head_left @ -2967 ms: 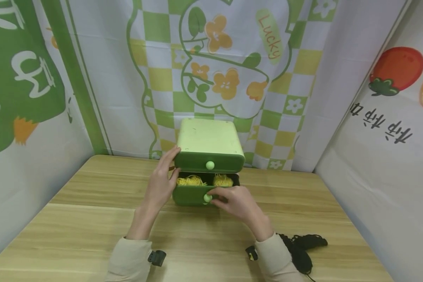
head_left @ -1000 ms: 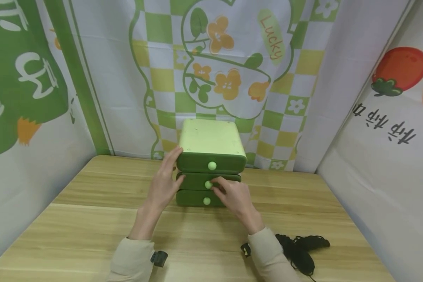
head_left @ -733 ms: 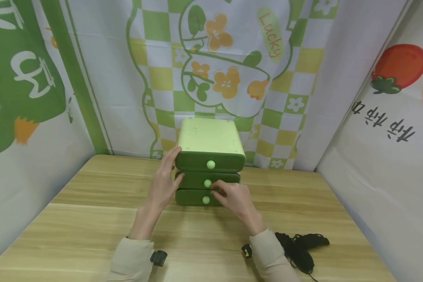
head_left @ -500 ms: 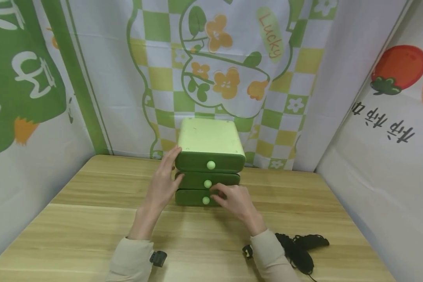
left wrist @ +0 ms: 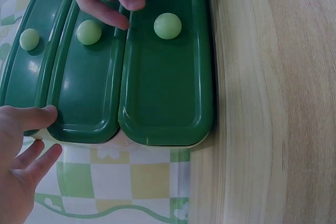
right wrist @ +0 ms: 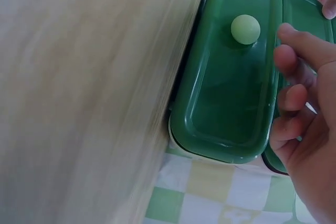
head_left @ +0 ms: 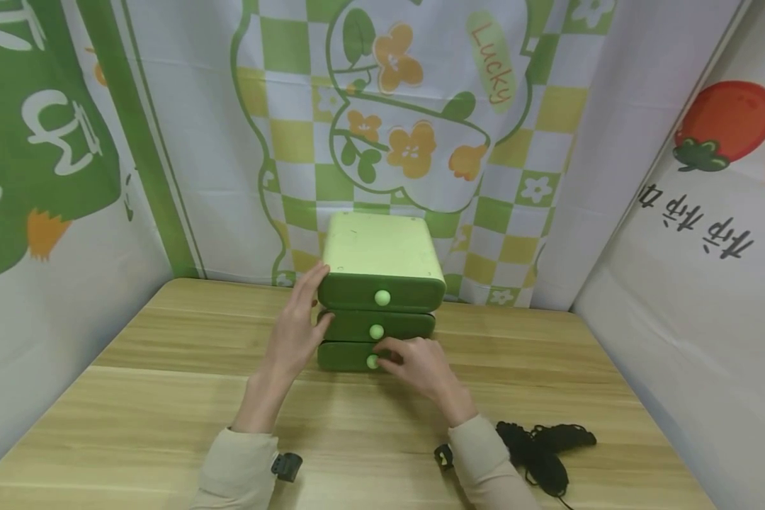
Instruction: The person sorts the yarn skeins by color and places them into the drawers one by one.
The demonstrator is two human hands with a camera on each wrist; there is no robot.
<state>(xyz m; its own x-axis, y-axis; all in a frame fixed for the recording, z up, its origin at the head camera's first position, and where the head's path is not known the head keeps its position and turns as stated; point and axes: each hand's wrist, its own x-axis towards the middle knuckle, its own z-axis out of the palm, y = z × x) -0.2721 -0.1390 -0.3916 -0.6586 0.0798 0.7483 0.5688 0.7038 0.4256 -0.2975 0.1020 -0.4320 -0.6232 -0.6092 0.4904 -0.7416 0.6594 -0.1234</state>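
A small cabinet (head_left: 382, 244) with a pale green top and three dark green drawers stands at the back of the table. All the drawers are pushed in. My left hand (head_left: 293, 326) rests along the cabinet's left side, its thumb (left wrist: 44, 116) against the middle drawer's front (left wrist: 86, 87). Close to the bottom drawer's round knob (head_left: 372, 362) is my right hand (head_left: 418, 365), fingers loosely bent. In the right wrist view its fingertips show apart from that knob (right wrist: 245, 29), over the seam between the drawers. The middle knob (head_left: 376, 331) is just above the hand.
Black bundles of yarn or cord (head_left: 545, 460) lie on the wooden table (head_left: 185, 397) by the right sleeve, a loose end trailing forward. A patterned curtain (head_left: 293, 142) hangs right behind the cabinet. Printed cloth walls close off both sides.
The middle drawer, pulled out with yellow yarn inside three seconds ago, is now pushed in. My right hand has left its knob and moved down to the bottom one. The left hand has stayed.
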